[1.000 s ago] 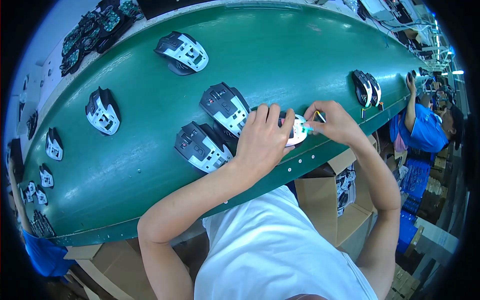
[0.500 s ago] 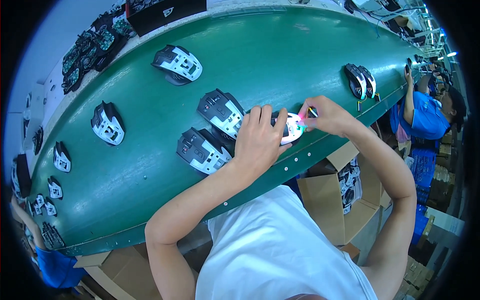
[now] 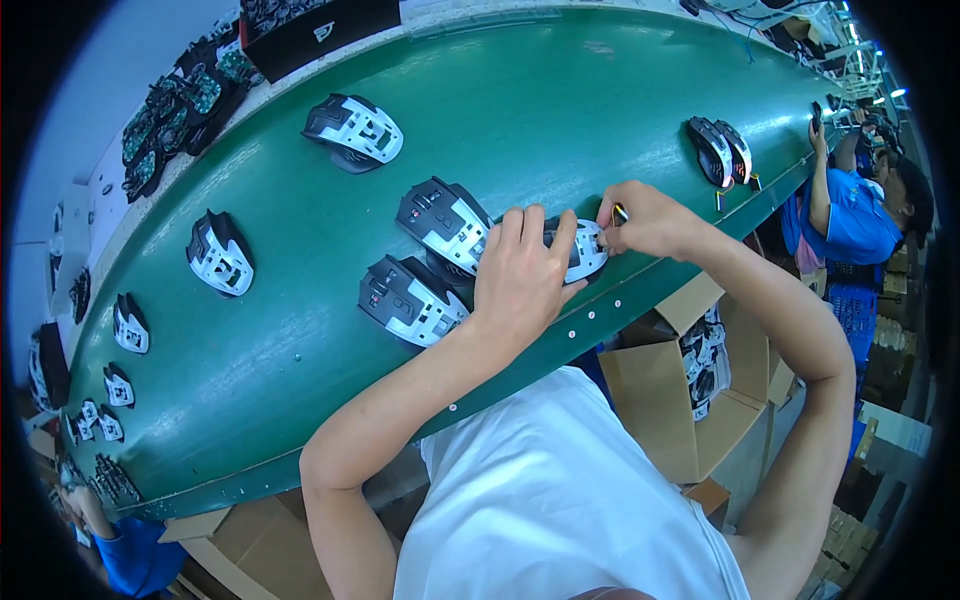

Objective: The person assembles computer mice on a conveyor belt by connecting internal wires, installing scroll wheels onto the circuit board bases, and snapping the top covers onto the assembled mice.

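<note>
On the green surface (image 3: 300,250), the left hand (image 3: 520,275) covers a computer mouse (image 3: 585,250), fingers spread, while at its 2 o'clock the right hand (image 3: 645,220) pinches a small tool (image 3: 620,213).

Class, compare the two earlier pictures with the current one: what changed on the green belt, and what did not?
The mouse shells on the green belt drifted slightly rightward in view. The left hand stays pressed over one mouse; the right hand stays pinching a small tool at its end. Nothing was released.

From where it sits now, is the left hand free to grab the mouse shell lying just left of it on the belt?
Probably yes: the left hand rests on one shell, and the neighbouring mouse shell lies beside it with nothing between.
</note>
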`<control>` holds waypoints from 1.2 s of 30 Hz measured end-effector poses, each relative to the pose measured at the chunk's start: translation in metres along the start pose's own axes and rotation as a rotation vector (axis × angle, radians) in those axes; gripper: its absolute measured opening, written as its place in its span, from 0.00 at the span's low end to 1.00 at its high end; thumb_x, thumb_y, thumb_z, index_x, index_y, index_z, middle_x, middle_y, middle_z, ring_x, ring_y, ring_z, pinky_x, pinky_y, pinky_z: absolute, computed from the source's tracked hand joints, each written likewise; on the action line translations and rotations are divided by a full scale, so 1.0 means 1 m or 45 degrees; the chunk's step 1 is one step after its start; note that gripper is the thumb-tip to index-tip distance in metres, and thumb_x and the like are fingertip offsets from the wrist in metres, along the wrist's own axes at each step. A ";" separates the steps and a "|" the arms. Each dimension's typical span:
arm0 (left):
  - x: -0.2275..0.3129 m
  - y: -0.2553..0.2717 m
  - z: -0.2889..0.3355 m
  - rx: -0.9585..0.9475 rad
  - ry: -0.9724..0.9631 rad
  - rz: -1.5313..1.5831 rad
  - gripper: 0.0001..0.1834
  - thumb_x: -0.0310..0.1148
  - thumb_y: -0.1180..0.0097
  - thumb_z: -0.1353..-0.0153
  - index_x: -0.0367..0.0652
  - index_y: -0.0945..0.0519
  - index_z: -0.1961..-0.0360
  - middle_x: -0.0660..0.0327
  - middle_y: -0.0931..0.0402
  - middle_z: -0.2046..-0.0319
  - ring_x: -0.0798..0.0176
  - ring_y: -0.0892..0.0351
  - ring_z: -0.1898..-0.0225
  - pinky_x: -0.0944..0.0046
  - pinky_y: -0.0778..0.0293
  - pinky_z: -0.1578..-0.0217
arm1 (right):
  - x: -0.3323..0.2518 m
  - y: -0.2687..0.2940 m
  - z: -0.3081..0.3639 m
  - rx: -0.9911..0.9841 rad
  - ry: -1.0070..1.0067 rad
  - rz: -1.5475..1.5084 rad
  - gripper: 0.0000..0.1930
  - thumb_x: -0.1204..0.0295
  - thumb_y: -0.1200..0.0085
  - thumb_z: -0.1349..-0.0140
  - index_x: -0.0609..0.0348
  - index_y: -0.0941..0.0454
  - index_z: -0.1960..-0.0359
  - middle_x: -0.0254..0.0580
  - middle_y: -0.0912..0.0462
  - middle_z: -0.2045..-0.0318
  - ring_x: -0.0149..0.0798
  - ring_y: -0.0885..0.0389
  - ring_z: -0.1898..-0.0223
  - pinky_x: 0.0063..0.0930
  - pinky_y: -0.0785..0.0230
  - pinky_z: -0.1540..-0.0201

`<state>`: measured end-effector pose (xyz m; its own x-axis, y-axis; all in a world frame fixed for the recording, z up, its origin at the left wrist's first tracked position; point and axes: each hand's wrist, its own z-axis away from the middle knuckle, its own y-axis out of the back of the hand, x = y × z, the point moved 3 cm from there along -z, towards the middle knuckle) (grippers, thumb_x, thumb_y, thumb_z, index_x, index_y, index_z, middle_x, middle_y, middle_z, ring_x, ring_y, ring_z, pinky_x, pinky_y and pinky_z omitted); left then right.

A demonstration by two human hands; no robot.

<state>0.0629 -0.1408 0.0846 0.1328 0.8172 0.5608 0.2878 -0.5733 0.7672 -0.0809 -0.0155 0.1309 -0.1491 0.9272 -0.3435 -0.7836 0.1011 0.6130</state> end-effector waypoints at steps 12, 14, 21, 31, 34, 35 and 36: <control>0.020 0.003 -0.058 -0.022 -0.247 -0.190 0.42 0.40 0.25 0.52 0.41 0.26 0.35 0.44 0.34 0.32 0.39 0.42 0.27 0.34 0.47 0.29 | 0.063 0.004 0.019 0.715 0.959 0.248 0.41 0.64 0.33 0.42 0.57 0.37 0.27 0.56 0.27 0.35 0.57 0.27 0.36 0.45 0.39 0.31; -0.026 0.059 -0.035 -0.223 -0.215 -0.202 0.39 0.39 0.26 0.50 0.49 0.25 0.34 0.47 0.35 0.31 0.39 0.42 0.27 0.34 0.48 0.28 | 0.068 0.008 0.012 0.939 0.961 0.454 0.33 0.67 0.33 0.41 0.57 0.29 0.33 0.54 0.23 0.39 0.57 0.24 0.39 0.44 0.36 0.35; -0.087 0.087 0.013 -0.442 -0.015 -0.088 0.46 0.40 0.25 0.52 0.59 0.31 0.30 0.47 0.43 0.28 0.35 0.43 0.28 0.38 0.38 0.34 | 0.041 0.085 -0.043 1.511 0.952 0.593 0.23 0.71 0.36 0.39 0.59 0.22 0.41 0.53 0.20 0.44 0.57 0.23 0.42 0.45 0.33 0.36; -0.063 0.061 0.033 0.023 0.184 -0.024 0.41 0.50 0.23 0.56 0.54 0.23 0.38 0.51 0.30 0.44 0.45 0.31 0.41 0.48 0.31 0.44 | -0.175 0.197 -0.267 1.020 0.705 0.700 0.17 0.63 0.32 0.48 0.47 0.12 0.55 0.50 0.12 0.56 0.52 0.13 0.54 0.45 0.21 0.49; -0.062 0.059 0.035 0.037 0.176 -0.047 0.41 0.50 0.23 0.55 0.54 0.23 0.38 0.52 0.30 0.44 0.45 0.31 0.40 0.48 0.31 0.45 | -0.177 0.199 -0.294 0.901 0.695 0.744 0.19 0.60 0.30 0.50 0.47 0.11 0.56 0.49 0.12 0.54 0.53 0.14 0.51 0.45 0.21 0.48; -0.063 0.059 0.037 0.033 0.186 -0.056 0.41 0.50 0.23 0.55 0.54 0.23 0.38 0.52 0.30 0.44 0.46 0.32 0.40 0.48 0.31 0.45 | -0.181 0.190 -0.289 0.965 0.754 0.848 0.16 0.62 0.31 0.48 0.50 0.11 0.57 0.50 0.12 0.59 0.54 0.14 0.54 0.45 0.21 0.49; -0.063 0.059 0.037 0.022 0.181 -0.059 0.41 0.50 0.23 0.54 0.54 0.23 0.37 0.52 0.31 0.44 0.46 0.32 0.40 0.48 0.31 0.45 | -0.183 0.188 -0.283 0.963 0.770 0.847 0.16 0.62 0.31 0.48 0.50 0.11 0.57 0.50 0.12 0.59 0.54 0.14 0.54 0.45 0.21 0.49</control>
<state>0.1066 -0.2241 0.0828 -0.0160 0.8253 0.5644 0.3067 -0.5332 0.7884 -0.3712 -0.2687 0.1075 -0.8157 0.5765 0.0468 0.0841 0.0382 0.9957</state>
